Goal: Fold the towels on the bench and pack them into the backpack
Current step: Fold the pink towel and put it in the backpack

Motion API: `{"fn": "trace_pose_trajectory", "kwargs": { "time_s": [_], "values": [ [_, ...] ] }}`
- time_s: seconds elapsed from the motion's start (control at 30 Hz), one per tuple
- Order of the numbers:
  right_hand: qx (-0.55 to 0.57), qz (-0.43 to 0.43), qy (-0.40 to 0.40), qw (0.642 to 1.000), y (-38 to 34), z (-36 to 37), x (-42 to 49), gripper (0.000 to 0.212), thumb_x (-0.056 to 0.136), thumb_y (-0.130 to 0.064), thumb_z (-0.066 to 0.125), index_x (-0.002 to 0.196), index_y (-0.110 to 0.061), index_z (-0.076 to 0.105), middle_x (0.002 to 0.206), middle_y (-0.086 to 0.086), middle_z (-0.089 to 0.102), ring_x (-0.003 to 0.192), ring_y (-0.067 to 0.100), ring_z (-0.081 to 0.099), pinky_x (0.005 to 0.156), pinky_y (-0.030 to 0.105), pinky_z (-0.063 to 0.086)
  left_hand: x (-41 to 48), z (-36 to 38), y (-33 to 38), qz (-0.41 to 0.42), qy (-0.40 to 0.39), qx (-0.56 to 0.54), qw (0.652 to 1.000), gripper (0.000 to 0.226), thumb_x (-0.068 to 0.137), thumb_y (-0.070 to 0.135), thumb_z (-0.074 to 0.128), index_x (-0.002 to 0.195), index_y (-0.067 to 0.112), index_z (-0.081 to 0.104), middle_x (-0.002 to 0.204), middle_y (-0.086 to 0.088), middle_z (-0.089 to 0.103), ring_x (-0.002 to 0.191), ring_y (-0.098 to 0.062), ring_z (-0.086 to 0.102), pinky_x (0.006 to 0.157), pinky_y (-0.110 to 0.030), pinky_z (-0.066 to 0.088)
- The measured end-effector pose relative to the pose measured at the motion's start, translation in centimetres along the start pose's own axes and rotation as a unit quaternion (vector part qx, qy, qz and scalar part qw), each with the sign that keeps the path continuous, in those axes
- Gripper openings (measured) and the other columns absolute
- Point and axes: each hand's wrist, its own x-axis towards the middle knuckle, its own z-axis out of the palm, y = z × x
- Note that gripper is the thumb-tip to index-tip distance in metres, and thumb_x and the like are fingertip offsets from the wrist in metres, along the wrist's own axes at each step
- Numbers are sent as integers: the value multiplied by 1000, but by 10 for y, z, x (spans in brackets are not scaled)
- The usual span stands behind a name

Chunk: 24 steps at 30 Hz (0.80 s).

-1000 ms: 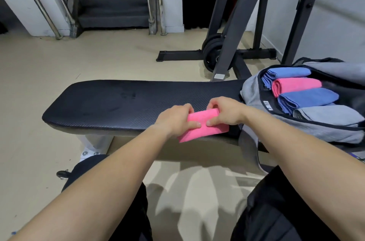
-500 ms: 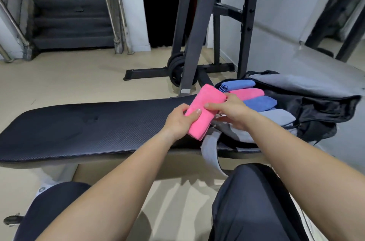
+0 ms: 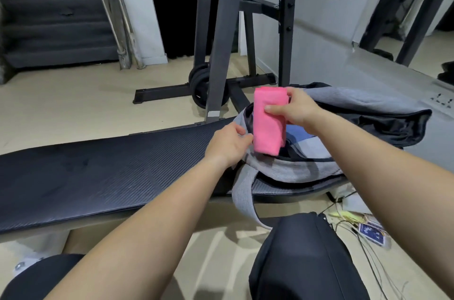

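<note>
Looking down, I see the black bench (image 3: 98, 172) running across the view, with the grey backpack (image 3: 294, 172) lying open on its right end. A folded pink towel (image 3: 267, 125) stands upright over the opening, its lower end at the near rim. My right hand (image 3: 297, 109) pinches its upper part between thumb and fingers; my left hand (image 3: 228, 145) grips the backpack's rim. A blue towel (image 3: 298, 133) shows inside.

Both bare forearms stretch forward, elbows low. The right hand (image 3: 294, 111) is up over the backpack (image 3: 294, 169) opening, thumb across the front of a folded pink towel (image 3: 267, 127), fingers behind it, holding it upright. The left hand (image 3: 227, 146) sits lower at the backpack's left rim, fingers curled, pinching the fabric there.
</note>
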Motion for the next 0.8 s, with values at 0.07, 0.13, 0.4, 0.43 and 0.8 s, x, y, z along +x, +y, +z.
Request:
{"fn": "trace_pose_trajectory", "kwargs": {
  "time_s": [0.07, 0.13, 0.4, 0.43, 0.8],
  "values": [
    [-20, -18, 9, 1000, 0, -8, 16, 40, 80, -12, 83, 114, -19, 63, 99, -3, 71, 91, 14, 68, 77, 32, 55, 13, 0, -2, 11, -1, 41, 999, 10, 89, 38, 62, 95, 29, 62, 98, 4, 69, 95, -20, 64, 88, -37, 52],
    [-50, -28, -7, 998, 1, -11, 29, 40, 80, -7, 82, 115, -16, 65, 95, -3, 72, 89, 15, 68, 78, 30, 55, 26, 1, -6, 42, -11, 89, 995, 5, 90, 30, 63, 94, 28, 63, 101, 4, 67, 97, -22, 63, 88, -38, 52],
    [-203, 53, -103, 972, 24, -1, 64, 34, 88, -25, 77, 116, -12, 62, 100, 6, 69, 88, 23, 66, 64, 34, 54, 66, 18, -15, 228, -46, 279, 932, 30, 92, 24, 62, 118, 38, 64, 128, 20, 53, 107, -18, 42, 85, -37, 47],
    [-207, 68, -112, 969, 25, -3, 67, 36, 88, -26, 77, 116, -10, 62, 102, 8, 70, 90, 25, 67, 68, 36, 57, 68, 18, -15, 252, -47, 304, 918, 32, 93, 25, 60, 121, 39, 63, 130, 21, 53, 105, -18, 41, 80, -35, 46],
    [-374, 49, -55, 924, 32, 28, 73, 48, 74, -48, 83, 85, -6, 63, 83, 7, 65, 85, 28, 62, 76, 35, 49, 69, -13, -33, 285, -38, 288, 914, 19, 91, 38, 65, 110, 39, 68, 112, 12, 52, 108, -18, 40, 92, -37, 44]
  ]
}}
